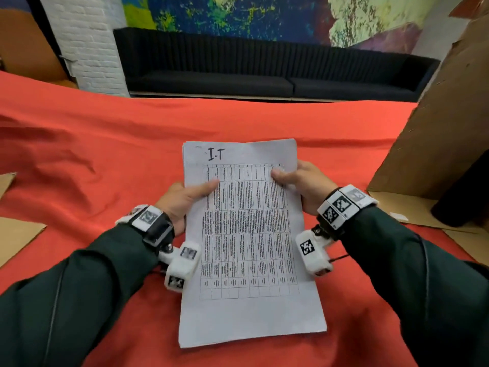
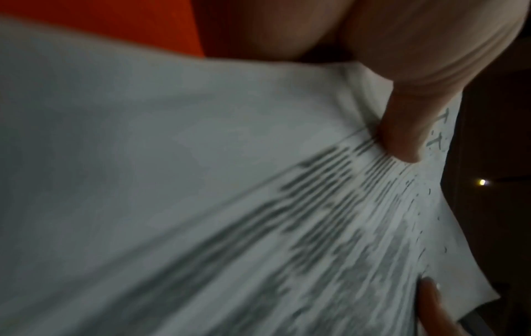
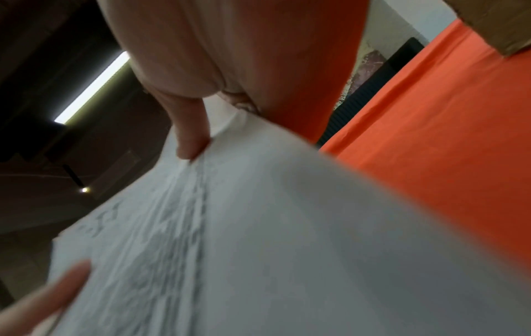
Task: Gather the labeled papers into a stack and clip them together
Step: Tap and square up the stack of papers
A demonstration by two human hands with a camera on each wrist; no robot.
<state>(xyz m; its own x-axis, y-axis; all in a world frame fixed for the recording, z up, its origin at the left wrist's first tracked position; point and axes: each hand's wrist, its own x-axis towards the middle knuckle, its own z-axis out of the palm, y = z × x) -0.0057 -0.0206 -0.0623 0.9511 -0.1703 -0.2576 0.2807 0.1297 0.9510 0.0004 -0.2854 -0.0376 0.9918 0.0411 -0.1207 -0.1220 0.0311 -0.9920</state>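
Note:
A stack of white papers (image 1: 246, 242) with a printed table and "I.T" handwritten at the top is held above the red cloth. My left hand (image 1: 185, 200) grips its left edge, thumb on top and fingers hidden underneath. My right hand (image 1: 299, 181) grips the right edge the same way. In the left wrist view my thumb (image 2: 402, 136) presses on the blurred papers (image 2: 201, 204). The right wrist view shows my right thumb (image 3: 189, 141) on the papers (image 3: 258, 250). No clip is visible.
A red cloth (image 1: 105, 144) covers the table. A tall cardboard box (image 1: 444, 123) stands at the right with a flat cardboard flap (image 1: 412, 207) beside it. Cardboard pieces (image 1: 18, 237) lie at the left edge. A black sofa (image 1: 264, 72) runs behind the table.

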